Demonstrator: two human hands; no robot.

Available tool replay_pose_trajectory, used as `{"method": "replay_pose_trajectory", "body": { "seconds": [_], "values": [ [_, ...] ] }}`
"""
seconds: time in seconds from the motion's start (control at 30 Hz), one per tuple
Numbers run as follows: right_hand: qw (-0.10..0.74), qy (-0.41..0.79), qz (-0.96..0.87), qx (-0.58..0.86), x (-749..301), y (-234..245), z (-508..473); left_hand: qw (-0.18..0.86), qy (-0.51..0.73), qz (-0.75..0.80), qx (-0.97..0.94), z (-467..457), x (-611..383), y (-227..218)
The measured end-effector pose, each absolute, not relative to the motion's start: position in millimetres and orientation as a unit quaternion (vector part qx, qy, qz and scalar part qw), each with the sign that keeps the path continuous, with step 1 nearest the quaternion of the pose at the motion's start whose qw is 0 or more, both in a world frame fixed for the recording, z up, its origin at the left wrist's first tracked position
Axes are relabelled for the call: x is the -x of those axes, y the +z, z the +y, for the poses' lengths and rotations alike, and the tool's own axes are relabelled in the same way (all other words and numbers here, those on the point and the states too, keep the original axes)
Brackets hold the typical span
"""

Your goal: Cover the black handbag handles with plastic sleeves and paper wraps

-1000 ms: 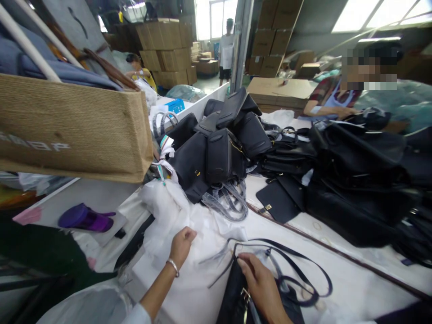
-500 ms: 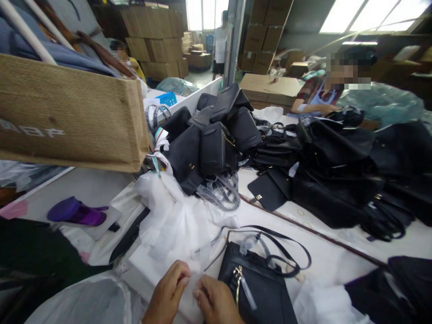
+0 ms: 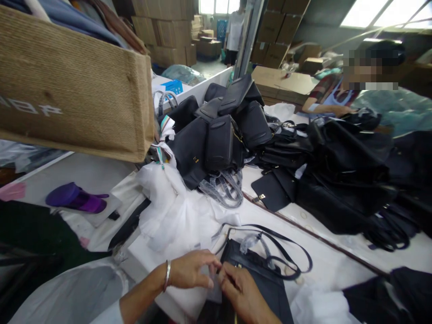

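Observation:
A black handbag (image 3: 266, 288) with a long strap (image 3: 286, 252) lies on the white table (image 3: 340, 265) right in front of me. My left hand (image 3: 192, 270), with a silver bangle on the wrist, pinches something small and pale at the bag's near left corner. My right hand (image 3: 241, 288) is closed beside it, fingertips touching the same spot on the bag's edge. What the fingers hold is too small to make out. White wrapping cloth (image 3: 172, 211) is bunched just left of the bag.
A heap of black bags (image 3: 219, 139) covers the middle and right of the table. A jute tote (image 3: 74, 90) hangs at upper left. A purple object (image 3: 74, 200) lies at left. A person (image 3: 337, 96) leans on the far side; cardboard boxes (image 3: 168, 31) stand behind.
My hands have moved up and right onto the bag's left corner, the left wrist now showing. The view shifted slightly.

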State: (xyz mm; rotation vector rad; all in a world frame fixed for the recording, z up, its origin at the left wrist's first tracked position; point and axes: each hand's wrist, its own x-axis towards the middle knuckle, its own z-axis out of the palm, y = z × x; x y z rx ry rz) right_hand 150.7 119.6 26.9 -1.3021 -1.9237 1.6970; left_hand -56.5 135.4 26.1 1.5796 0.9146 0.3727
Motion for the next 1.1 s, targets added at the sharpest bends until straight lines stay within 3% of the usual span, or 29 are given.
{"method": "replay_pose_trajectory", "body": {
  "seconds": [0.2,0.4,0.53,0.73,0.87,0.97,1.1],
  "values": [
    [0.063,0.474,-0.751,0.456,-141.8,10.9,129.1,0.713,0.124,0.483,-0.493,115.6,68.6,-2.2],
    [-0.027,0.238,-0.876,0.418,-123.5,-22.6,154.5,0.63,0.194,0.623,-0.421,75.7,103.5,-36.0],
    [-0.094,0.189,-0.91,0.357,-105.1,-49.1,167.2,0.624,0.23,0.628,-0.404,70.3,101.9,-38.3],
    [-0.076,0.22,-0.903,0.361,-115.7,-38.2,172.4,0.592,0.255,0.628,-0.436,81.0,87.7,-29.0],
    [0.071,0.434,-0.775,0.454,-134.7,-8.8,153.4,0.539,0.225,0.65,-0.485,89.0,74.4,-21.3],
    [0.133,0.585,-0.637,0.485,-137.8,-0.3,126.2,0.51,0.194,0.639,-0.542,92.9,55.5,-14.0],
    [0.173,0.554,-0.583,0.569,-142.4,-3.3,97.0,0.561,0.158,0.598,-0.551,89.5,39.8,-16.0]
  ]
}}
